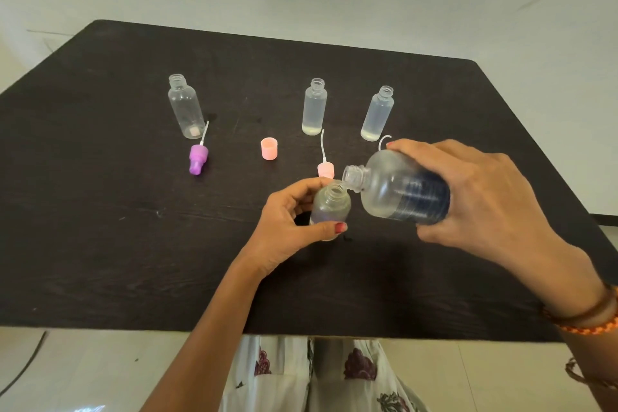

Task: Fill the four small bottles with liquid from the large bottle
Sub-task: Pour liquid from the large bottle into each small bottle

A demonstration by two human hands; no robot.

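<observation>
The large translucent plastic bottle point(398, 189) lies tipped almost on its side in the grip of the right hand point(478, 197), whose fingers curl over its top and thumb under its base; its open neck points left and touches the rim of a small clear bottle point(331, 206). That small bottle stands upright on the dark wooden surface point(100, 227), pinched by the left hand point(291, 227), thumb on the near side and fingers round the far side.

Four small bottles are counted in all, every one uncapped. Besides the held one, three stand upright farther back: a clear round-shouldered bottle point(185, 107) at the left, and two frosted cylindrical bottles point(315, 107) point(378, 114) near the right, each with a little liquid at the bottom.

Three caps lie between: a purple spray cap with tube point(198, 157), a pink round cap point(269, 148), and a pink spray cap with tube point(325, 168) just behind the left fingers.
</observation>
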